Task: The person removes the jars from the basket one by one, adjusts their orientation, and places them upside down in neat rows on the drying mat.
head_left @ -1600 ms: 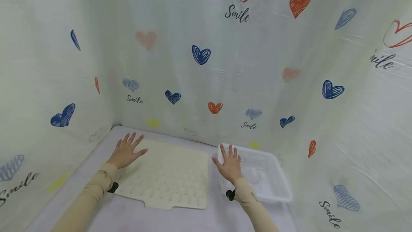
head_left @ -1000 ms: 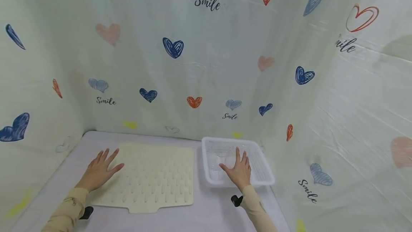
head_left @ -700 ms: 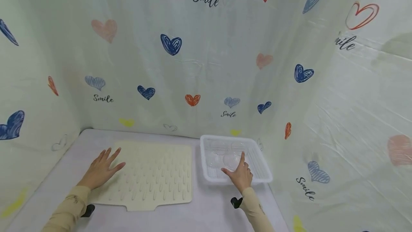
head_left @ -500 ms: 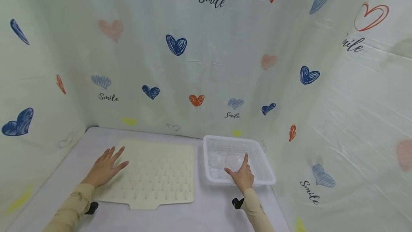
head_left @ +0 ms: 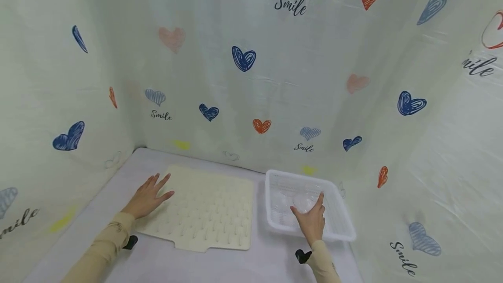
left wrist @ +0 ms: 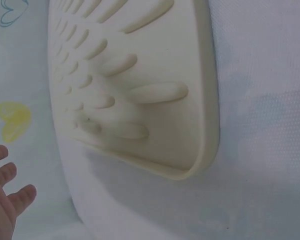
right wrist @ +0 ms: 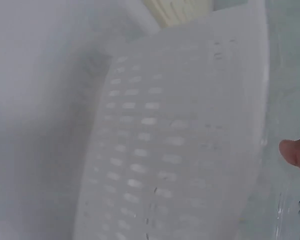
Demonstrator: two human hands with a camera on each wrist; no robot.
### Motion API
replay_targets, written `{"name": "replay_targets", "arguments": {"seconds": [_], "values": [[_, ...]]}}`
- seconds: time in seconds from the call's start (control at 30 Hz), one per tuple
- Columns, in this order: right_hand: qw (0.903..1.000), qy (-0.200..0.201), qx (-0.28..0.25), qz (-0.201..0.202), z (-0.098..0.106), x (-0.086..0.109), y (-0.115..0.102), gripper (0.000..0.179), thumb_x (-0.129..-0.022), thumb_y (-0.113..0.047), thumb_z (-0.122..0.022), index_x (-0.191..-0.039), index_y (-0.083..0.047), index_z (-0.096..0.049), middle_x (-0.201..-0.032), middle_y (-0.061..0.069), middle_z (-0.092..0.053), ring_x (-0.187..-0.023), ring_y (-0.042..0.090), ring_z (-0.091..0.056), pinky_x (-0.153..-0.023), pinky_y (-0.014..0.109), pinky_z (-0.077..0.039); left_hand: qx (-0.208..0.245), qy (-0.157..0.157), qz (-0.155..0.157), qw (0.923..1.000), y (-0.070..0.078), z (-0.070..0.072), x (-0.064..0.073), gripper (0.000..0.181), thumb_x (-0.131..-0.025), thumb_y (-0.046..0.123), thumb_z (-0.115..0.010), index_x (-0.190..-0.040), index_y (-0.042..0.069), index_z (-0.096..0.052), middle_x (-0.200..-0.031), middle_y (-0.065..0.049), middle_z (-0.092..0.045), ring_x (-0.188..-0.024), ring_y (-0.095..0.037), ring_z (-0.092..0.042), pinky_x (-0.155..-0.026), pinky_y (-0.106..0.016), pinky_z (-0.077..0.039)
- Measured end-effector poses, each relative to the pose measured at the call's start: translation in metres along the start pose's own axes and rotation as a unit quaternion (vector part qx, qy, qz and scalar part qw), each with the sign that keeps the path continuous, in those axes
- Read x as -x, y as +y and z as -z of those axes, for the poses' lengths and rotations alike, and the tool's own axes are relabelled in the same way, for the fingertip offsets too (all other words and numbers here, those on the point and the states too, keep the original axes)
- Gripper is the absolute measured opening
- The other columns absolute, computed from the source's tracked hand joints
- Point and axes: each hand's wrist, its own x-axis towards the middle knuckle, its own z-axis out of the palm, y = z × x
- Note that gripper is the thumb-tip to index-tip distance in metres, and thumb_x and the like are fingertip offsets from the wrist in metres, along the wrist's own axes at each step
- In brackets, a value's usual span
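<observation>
A cream mat with rows of raised ridges [head_left: 208, 213] lies on the table, a tab at its near edge. My left hand [head_left: 147, 195] hovers at its left side, fingers spread, holding nothing; the left wrist view shows these fingertips [left wrist: 22, 197] apart from the mat. A white plastic basket [head_left: 271, 222] with slotted walls stands to the right and contains clear, round-rimmed vessels [head_left: 303, 200]. Over its front rim reaches my right hand [head_left: 312, 222], thumb and index finger held wide on either side of one vessel, the other fingers bent. Whether they touch it, I cannot tell.
A pale cloth covers the table [head_left: 232, 265]. Hanging sheets printed with hearts [head_left: 243, 58] enclose the back and both sides. Small dark devices [head_left: 302, 256] sit under both wrists.
My right hand has shifted from the basket's left side to its front, over a clear vessel, and its outer fingers have bent. The left hand stays by the mat's left side. The head view has swung about.
</observation>
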Motion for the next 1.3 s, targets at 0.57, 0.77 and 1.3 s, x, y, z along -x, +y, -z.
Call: {"name": "replay_targets", "arguments": {"seconds": [0.57, 0.77, 1.3], "values": [[0.8948, 0.118, 0.129, 0.411, 0.018, 0.008, -0.118, 0.120, -0.057, -0.042, -0.088, -0.152, -0.009, -0.022, -0.135, 0.024, -0.048, -0.110, 0.043, -0.053, -0.090, 0.057, -0.042, 0.104, -0.022, -0.060, 0.9925, 0.094, 0.016, -0.007, 0.089, -0.093, 0.057, -0.053, -0.157, 0.016, -0.006, -0.162, -0.014, -0.014, -0.147, -0.038, -0.018, -0.114, -0.062, -0.024], [0.8433, 0.082, 0.208, 0.489, 0.008, 0.028, -0.163, 0.122, -0.053, -0.049, -0.085, -0.154, -0.020, -0.023, -0.134, 0.019, -0.050, -0.110, 0.039, -0.054, -0.090, 0.052, -0.043, 0.140, -0.072, -0.098, 0.9827, 0.146, 0.016, -0.007, 0.096, -0.087, 0.061, -0.060, -0.156, 0.029, -0.002, -0.163, -0.003, -0.011, -0.148, -0.031, -0.020, -0.113, -0.059, -0.028], [0.7795, 0.071, 0.270, 0.561, -0.002, 0.063, -0.198, 0.132, -0.048, -0.062, -0.085, -0.153, -0.028, -0.013, -0.133, 0.018, -0.053, -0.109, 0.035, -0.059, -0.095, 0.046, -0.048, 0.169, -0.089, -0.185, 0.9639, 0.198, -0.004, -0.016, 0.104, -0.079, 0.060, -0.070, -0.156, 0.028, -0.010, -0.161, -0.002, -0.018, -0.143, -0.031, -0.033, -0.106, -0.054, -0.041]]}}
